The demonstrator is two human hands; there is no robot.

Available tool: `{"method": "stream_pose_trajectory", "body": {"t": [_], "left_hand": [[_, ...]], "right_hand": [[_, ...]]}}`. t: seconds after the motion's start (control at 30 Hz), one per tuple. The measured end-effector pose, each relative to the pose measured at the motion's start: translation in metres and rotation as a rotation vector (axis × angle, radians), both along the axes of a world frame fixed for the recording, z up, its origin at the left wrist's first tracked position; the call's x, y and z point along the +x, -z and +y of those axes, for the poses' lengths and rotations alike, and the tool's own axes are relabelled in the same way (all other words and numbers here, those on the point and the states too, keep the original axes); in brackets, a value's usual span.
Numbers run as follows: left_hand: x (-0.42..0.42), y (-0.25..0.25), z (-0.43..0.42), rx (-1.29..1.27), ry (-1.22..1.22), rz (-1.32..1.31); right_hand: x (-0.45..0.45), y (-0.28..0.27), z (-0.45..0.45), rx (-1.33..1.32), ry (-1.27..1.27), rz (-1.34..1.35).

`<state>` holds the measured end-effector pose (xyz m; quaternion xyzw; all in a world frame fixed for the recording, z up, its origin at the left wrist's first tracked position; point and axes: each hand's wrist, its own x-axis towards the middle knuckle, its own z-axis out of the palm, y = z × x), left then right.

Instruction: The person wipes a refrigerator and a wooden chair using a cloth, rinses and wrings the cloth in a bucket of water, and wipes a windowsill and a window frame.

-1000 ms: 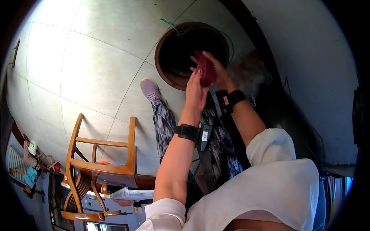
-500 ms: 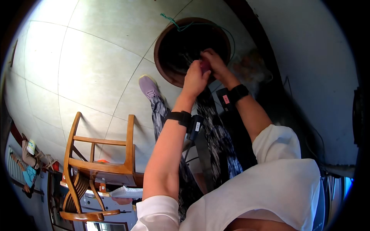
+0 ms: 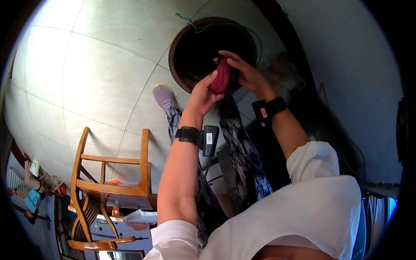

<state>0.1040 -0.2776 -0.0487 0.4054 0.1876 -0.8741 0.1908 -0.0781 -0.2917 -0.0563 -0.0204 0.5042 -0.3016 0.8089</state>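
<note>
A dark red, cloth-like bundle (image 3: 222, 78) with a dark edge is between my hands, over the near part of a round brown tub (image 3: 173, 65). My left hand (image 3: 203, 95) is closed round its near left side, thumb on top. On the right, my right hand (image 3: 246, 71) grips its far edge, with fingers reaching across the top. Part of the bundle is hidden by my fingers, so its exact kind cannot be told. The inside of the tub is very dark. A green cord (image 3: 197, 29) lies over the tub's far rim.
A wooden chair (image 3: 110, 188) stands on the tiled floor at lower left. A purple shoe (image 3: 164, 96) is beside the tub. To the right are a pale plastic bag (image 3: 284, 76) and a wall (image 3: 346, 65). Another person (image 3: 32, 197) is at far left.
Both hands have come slightly nearer and spread apart. More of the red bundle shows between them, and the pale streaks in the tub are gone.
</note>
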Motion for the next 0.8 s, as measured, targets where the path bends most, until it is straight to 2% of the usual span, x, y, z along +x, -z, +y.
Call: {"method": "stream_pose_trajectory", "body": {"t": [0.13,0.27,0.33,0.37,0.43,0.47,0.53,0.57,0.6,0.67,0.7,0.73,0.8], "left_hand": [[-0.011,-0.001,0.008,0.085,-0.165,0.196],[-0.021,-0.01,0.014,0.06,-0.137,0.077],[-0.021,-0.015,0.013,0.036,0.049,-0.039],[-0.019,-0.015,0.012,0.036,0.05,-0.044],[-0.016,-0.011,0.013,0.104,0.273,0.01],[-0.016,-0.009,0.015,0.103,0.273,0.009],[-0.017,-0.009,0.02,0.014,0.114,0.168],[-0.021,-0.011,0.022,0.08,-0.045,0.185],[-0.024,-0.012,0.022,0.083,-0.044,0.184],[-0.03,-0.012,0.02,0.15,-0.317,0.065],[-0.033,-0.009,0.02,0.209,-0.405,0.002],[-0.037,-0.007,0.02,0.212,-0.405,0.004],[-0.045,-0.009,0.018,0.163,-0.492,-0.119]], "right_hand": [[0.015,-0.017,0.003,-0.115,0.103,-0.064],[0.02,-0.017,0.005,-0.108,0.095,0.028],[0.018,-0.012,0.008,-0.098,0.064,0.062],[0.019,-0.009,0.012,-0.228,-0.009,0.164],[0.02,-0.014,0.011,-0.479,-0.213,0.406],[0.019,-0.018,0.011,-0.481,-0.212,0.406],[0.023,-0.039,0.006,-0.758,-0.445,0.571],[0.025,-0.046,0.006,-0.763,-0.46,0.605],[0.025,-0.049,0.008,-0.759,-0.46,0.603],[0.023,-0.053,0.012,-0.904,-0.513,0.741],[0.027,-0.057,0.015,-0.973,-0.461,0.863],[0.031,-0.061,0.019,-0.97,-0.464,0.865],[0.039,-0.067,0.027,-0.724,-0.244,0.945]]}}
